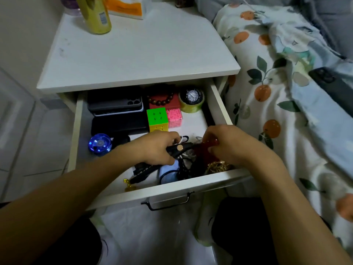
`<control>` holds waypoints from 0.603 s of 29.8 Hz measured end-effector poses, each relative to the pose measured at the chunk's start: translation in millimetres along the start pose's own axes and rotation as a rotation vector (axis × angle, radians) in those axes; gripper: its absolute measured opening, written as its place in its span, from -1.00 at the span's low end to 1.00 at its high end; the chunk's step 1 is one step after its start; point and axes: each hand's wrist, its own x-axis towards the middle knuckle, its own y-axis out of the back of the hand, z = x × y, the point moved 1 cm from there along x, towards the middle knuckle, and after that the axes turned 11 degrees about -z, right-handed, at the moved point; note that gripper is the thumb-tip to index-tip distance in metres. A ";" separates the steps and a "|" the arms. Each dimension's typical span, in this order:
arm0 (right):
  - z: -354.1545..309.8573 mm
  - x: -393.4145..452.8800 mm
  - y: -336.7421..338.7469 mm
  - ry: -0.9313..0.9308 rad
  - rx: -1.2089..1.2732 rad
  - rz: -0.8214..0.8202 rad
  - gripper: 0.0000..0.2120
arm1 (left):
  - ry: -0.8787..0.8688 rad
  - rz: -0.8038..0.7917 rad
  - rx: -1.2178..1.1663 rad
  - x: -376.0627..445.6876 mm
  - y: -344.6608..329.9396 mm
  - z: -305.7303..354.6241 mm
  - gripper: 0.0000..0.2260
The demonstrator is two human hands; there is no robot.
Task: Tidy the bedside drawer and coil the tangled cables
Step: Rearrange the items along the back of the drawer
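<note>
1. The drawer (168, 186) is pulled fully out of the bedside table (133, 54); every place below is given relative to its front wall, the edge nearest the person.
2. Just behind that front wall lies the tangle of cables (183, 165), black cords mixed with a white one, with a gold trinket (217, 167) at its right end and a small yellow piece (128, 184) at its left.
3. The left hand (152, 148) hangs over the tangle, fingers curled round a black strap with a round snap (178, 148).
4. The right hand (227, 144) is beside it, fingertips pinching a dark red object (206, 150) caught in the same knot.
5. To do this step well, I would lift the red object clear while the left hand keeps the strap steady, easing loops apart rather than tugging, since a hard pull likely tightens the knot.
6. Then each cable should be freed singly and wound into even loops.
7. Farther from the front wall sit a blue yo-yo (99, 144), a cube puzzle (157, 119) and a pink maze cube (174, 118).
8. Farthest back are phone cases (114, 104), a bead bracelet (162, 100) and a watch (192, 96) on a tape roll.
</note>
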 end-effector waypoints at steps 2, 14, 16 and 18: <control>1.3 7.9 4.1 0.010 -0.024 -0.045 -0.55 | 0.023 -0.020 -0.070 -3.0 2.1 -10.9 -0.55; -7.0 26.4 -5.2 -0.131 -0.204 -0.326 -0.41 | 0.120 0.031 -0.429 2.9 8.5 -26.2 -0.81; -9.4 29.8 -10.9 -0.146 -0.247 -0.360 -0.42 | 0.141 0.046 -0.292 3.8 8.4 -27.3 -0.83; -11.5 31.9 -13.9 -0.162 -0.237 -0.349 -0.57 | 0.142 0.064 -0.100 2.3 6.6 -26.8 -0.78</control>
